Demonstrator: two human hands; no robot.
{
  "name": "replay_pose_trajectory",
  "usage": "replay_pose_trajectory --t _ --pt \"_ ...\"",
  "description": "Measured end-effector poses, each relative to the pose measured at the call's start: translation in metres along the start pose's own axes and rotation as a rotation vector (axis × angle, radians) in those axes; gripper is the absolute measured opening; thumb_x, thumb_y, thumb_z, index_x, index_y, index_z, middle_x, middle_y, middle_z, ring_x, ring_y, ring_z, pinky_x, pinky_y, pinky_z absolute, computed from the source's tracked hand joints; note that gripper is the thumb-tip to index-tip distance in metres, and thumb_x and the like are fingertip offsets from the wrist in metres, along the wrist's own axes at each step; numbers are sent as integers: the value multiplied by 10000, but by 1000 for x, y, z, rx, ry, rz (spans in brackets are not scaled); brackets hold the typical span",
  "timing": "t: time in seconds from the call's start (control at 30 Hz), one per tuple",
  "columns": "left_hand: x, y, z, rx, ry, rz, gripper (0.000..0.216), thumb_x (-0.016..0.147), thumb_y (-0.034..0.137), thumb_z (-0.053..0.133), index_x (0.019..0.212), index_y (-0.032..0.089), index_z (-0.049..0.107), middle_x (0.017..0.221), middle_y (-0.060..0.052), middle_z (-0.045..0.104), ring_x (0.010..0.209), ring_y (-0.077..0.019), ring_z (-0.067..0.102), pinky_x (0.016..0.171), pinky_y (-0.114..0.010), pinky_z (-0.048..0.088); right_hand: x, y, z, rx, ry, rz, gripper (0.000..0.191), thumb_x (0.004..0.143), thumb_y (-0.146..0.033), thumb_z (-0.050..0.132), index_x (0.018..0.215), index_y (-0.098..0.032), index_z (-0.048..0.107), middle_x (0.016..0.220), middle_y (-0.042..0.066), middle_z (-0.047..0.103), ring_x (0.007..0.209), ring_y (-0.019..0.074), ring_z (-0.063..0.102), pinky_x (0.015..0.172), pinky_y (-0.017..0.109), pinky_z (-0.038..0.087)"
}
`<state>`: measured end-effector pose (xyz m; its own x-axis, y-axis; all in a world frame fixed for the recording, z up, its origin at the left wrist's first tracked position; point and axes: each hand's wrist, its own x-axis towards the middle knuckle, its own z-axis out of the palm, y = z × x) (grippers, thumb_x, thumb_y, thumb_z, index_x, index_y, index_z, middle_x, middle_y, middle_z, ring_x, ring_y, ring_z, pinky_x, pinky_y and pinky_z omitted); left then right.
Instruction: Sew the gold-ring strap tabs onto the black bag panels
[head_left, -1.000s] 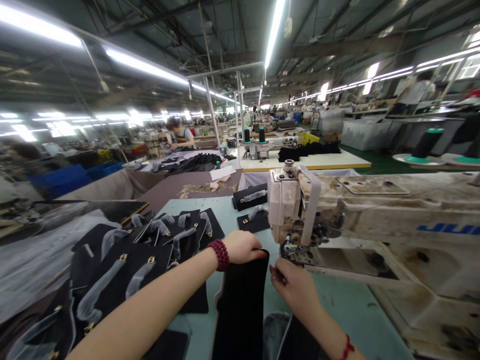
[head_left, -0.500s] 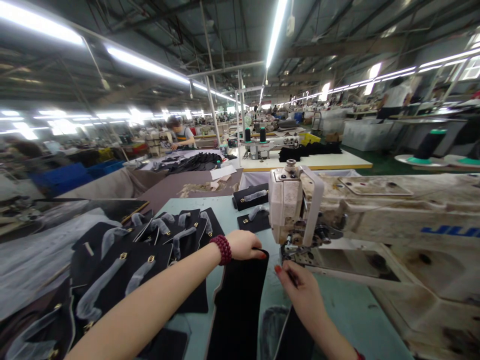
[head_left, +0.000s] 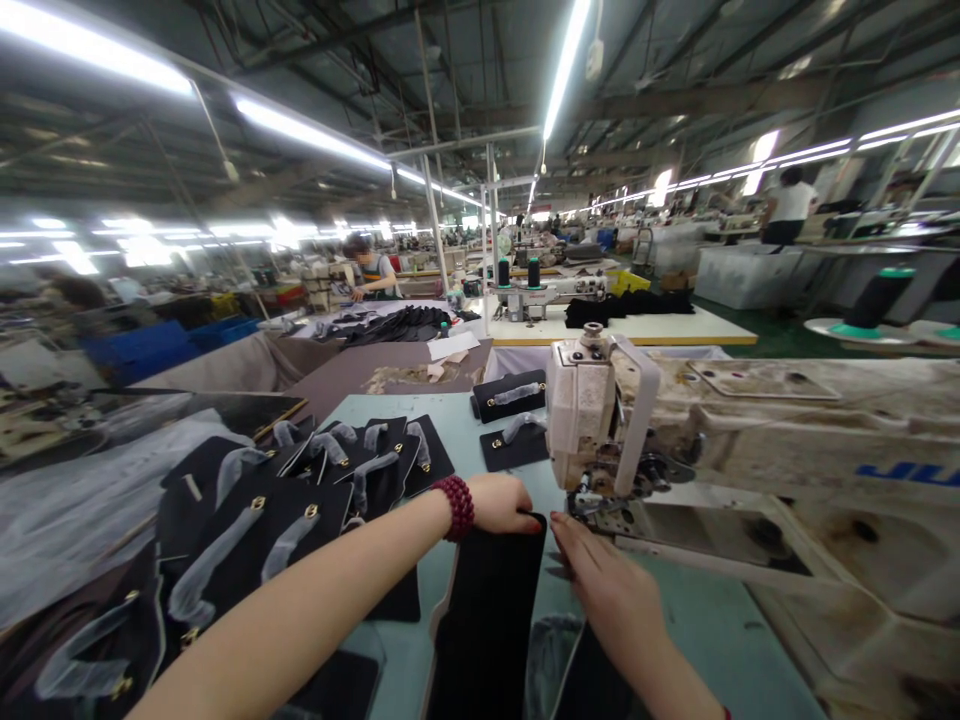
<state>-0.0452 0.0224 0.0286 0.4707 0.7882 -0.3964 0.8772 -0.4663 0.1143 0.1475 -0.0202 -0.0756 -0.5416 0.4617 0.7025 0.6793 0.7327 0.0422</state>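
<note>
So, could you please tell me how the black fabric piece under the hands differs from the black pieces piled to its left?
The plain black fabric piece lies single; the piled black pieces overlap. It shows no fittings; they carry gold studs and grey wrapped straps. Both rest on the pale green table.

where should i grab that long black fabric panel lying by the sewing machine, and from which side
Probably the far end of the black fabric panel, coming in from the left, where the left hand already rests on it. It lies flat and long on the table, so a pinch grip over that free edge suits it; the sewing machine crowds the right side, by the right hand.
</note>
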Motion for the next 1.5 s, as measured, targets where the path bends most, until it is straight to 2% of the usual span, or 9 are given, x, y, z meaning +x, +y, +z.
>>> replay_pose_trajectory --t 0.2,0.37,0.5,0.73,0.9,1.0,1.13,1.23,1.5 --pt "2 3 -5 4 20 -42 448 882 524 452 912 181 739 852 -108 749 736 -236 673 526 -278 416 11 3 0 -143 -103 -58 399 716 52 423 1034 -84 623 993 146 685 732 260 687 460 305 522" --pt "3 2 -3 -8 -2 12 456 877 562 477 955 197 739 901 -96 756 736 -213 661 496 -258 371 13 4 8 -96 -172 1 149 754 -20 554 811 -153 592 757 66 603 565 228 641 416 304 438" --pt "4 -3 -1 -35 -34 91 395 885 524 518 984 206 731 883 -55 753 681 -161 624 483 -234 334 16 9 5 21 -265 15 156 736 -63 647 779 -176 548 712 10 562 557 187 637 447 278 417" --pt "9 -1 -8 -91 -62 195 333 868 467 589 936 176 736 759 -15 699 624 -134 547 519 -230 344 22 28 -11 215 -407 -67 141 785 -49 551 763 -181 506 731 -2 553 630 146 622 523 237 407" --pt "13 -1 -9 -169 -79 222 338 857 482 604 860 165 723 596 47 547 565 -110 475 525 -218 346 23 38 -17 346 -488 -105 144 780 -32 478 791 -173 502 748 22 535 669 172 597 550 252 380" --pt "15 -3 -6 -228 -93 242 325 856 477 609 809 171 706 564 66 473 550 -102 453 519 -214 340 22 42 -21 376 -499 -140 141 798 -41 461 788 -177 493 736 20 520 644 166 574 542 250 371" --pt "15 -8 1 -334 -117 275 312 849 462 619 775 166 685 582 66 496 566 -94 474 546 -197 375 18 47 -19 340 -504 -156 198 739 -7 460 821 -184 494 803 28 551 702 178 606 568 250 418" --pt "16 -12 6 -405 -144 274 339 799 504 653 805 165 680 622 57 549 611 -105 525 563 -192 408 14 47 -16 243 -434 -193 297 657 32 453 849 -192 487 841 25 558 725 196 618 575 266 442" --pt "21 -14 13 -455 -182 307 279 765 449 685 737 175 643 578 74 520 594 -101 511 552 -194 399 23 43 -23 -22 -212 -419 308 683 43 463 905 -163 518 823 27 580 649 207 580 517 299 414"
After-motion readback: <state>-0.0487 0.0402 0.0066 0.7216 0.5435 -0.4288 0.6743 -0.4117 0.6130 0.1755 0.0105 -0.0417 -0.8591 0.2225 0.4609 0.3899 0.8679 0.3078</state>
